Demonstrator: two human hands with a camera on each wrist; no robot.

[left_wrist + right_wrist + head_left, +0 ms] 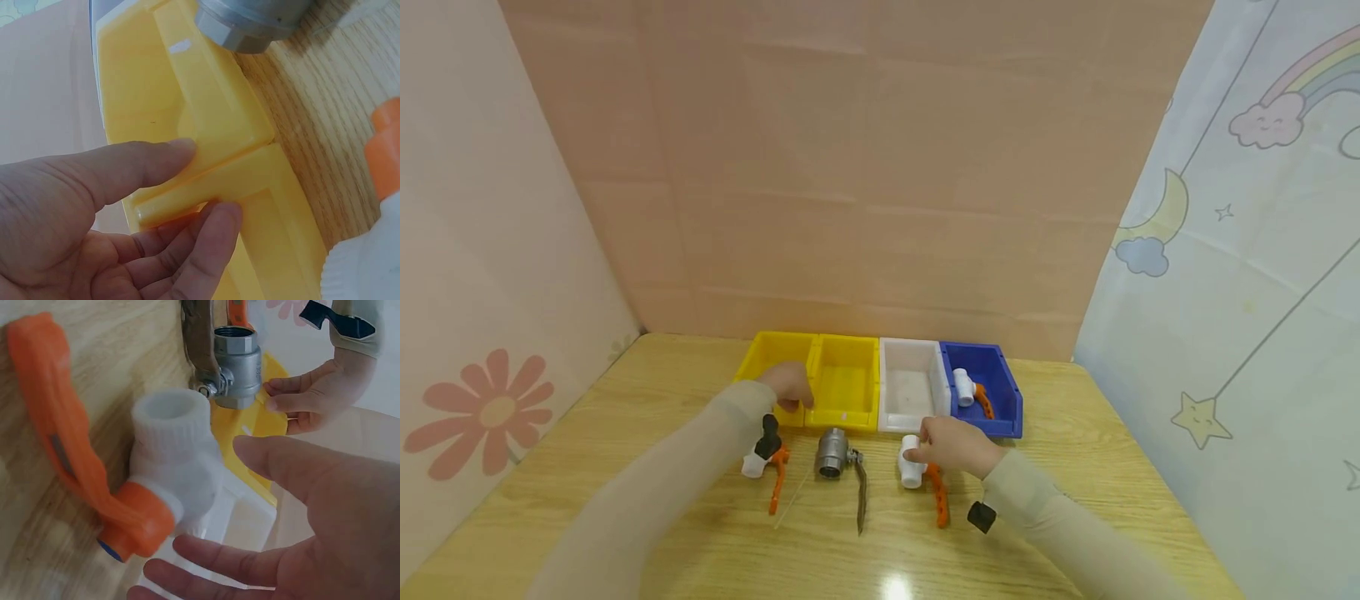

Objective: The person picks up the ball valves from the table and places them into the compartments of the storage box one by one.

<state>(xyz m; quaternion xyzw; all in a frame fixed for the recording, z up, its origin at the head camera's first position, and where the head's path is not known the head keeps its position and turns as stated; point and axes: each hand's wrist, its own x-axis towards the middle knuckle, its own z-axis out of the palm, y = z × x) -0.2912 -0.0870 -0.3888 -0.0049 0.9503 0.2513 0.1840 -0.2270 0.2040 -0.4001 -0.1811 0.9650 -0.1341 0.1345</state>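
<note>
My left hand (pixel 788 385) is at the divider between two yellow bins (pixel 256 169). Thumb and curled fingers lie on either side of that divider, pinching it in the left wrist view. Over a white plastic ball valve (pixel 912 463) with an orange lever (pixel 56 419) is my right hand (pixel 958 446). Its thumb and fingers are spread beside the valve body, with a gap showing in the right wrist view. Between the hands stands a metal ball valve (pixel 832 454) with a long lever. Another white valve (pixel 754 465) with an orange lever lies below my left wrist, partly covered.
Right of the yellow bins come a white bin (pixel 913 392) and a blue bin (pixel 1011 423). Inside the blue bin lies a white ball valve (pixel 964 387) with an orange lever. A fabric backdrop (pixel 865 208) rises behind the wooden table (pixel 1045 400).
</note>
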